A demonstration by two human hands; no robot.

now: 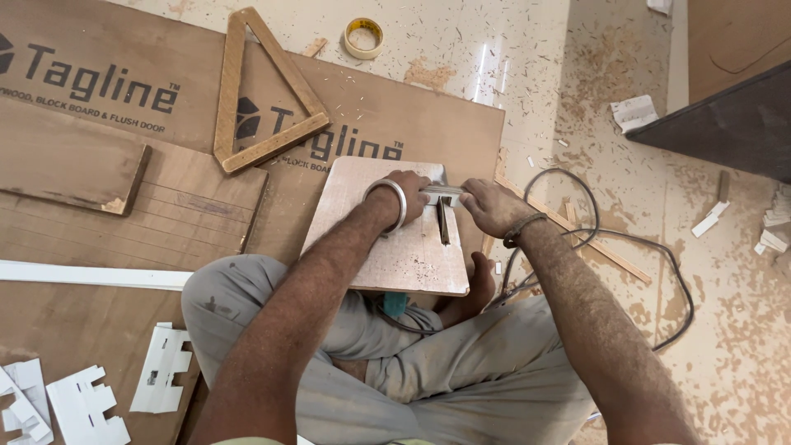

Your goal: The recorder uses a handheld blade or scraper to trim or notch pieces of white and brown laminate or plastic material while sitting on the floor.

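A pale rectangular board [387, 239] rests on my lap and on a large brown plywood sheet [99, 74]. My left hand [409, 191], with a metal bangle on the wrist, presses a metal try square [442, 198] flat against the board's far right corner. My right hand [488, 203], a cord around its wrist, grips the square's outer end at the board's edge. The square's blade points down the board toward me. Whether the right hand also holds a pencil is hidden.
A wooden triangle frame [268, 91] lies on the plywood, a tape roll [363, 37] beyond it. A grey cable [593, 239] loops on the sawdust-strewn floor at right. White cut-out pieces [161, 371] lie at lower left, a dark panel [725, 124] at upper right.
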